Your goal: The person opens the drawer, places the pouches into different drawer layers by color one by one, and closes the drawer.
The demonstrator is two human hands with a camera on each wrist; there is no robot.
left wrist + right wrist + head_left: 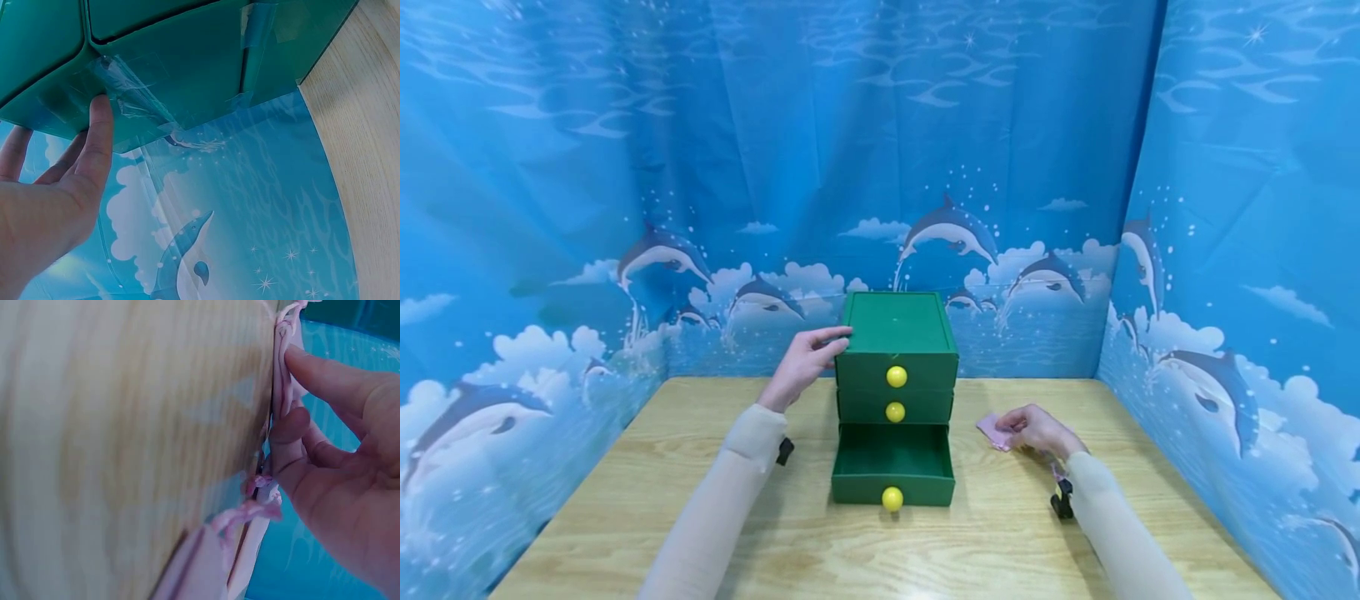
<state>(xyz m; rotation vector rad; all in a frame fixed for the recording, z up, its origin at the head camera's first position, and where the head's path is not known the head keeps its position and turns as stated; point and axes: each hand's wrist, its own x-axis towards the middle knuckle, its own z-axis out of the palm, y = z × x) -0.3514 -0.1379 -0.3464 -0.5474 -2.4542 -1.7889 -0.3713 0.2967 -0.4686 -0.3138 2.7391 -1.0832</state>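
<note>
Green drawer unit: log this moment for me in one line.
left grip: touches green drawer unit | right grip: pinches pink cloth | bottom drawer: pulled open

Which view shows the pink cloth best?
The right wrist view: it shows the pink cloth closest, with its folds and the right hand pinching it. The head view shows it small, partly covered by that hand. The left wrist view shows none of it, but has the left hand at the cabinet.
</note>
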